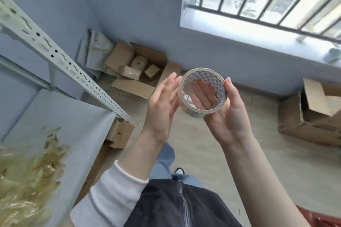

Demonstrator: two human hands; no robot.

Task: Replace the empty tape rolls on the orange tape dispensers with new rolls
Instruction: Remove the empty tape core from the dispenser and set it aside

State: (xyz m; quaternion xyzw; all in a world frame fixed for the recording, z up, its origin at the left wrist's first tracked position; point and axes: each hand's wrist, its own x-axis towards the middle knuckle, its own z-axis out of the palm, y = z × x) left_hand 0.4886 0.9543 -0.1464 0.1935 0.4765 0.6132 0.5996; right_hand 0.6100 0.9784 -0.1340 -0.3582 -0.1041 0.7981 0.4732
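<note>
- shelf [77, 125] with crumpled yellowish film [27, 180], well left of the grip
- left hand [162, 101]: fingers straight, holding nothing, just beside the roll's left rim
- tape roll [206, 77]: held mid-air in right hand [227, 116], thumb on right rim, fingers curled beneath

An open cardboard box [132, 88] of small parcels [139, 62] lies against the blue wall [138, 5], near a white metal rack [46, 48].
</note>
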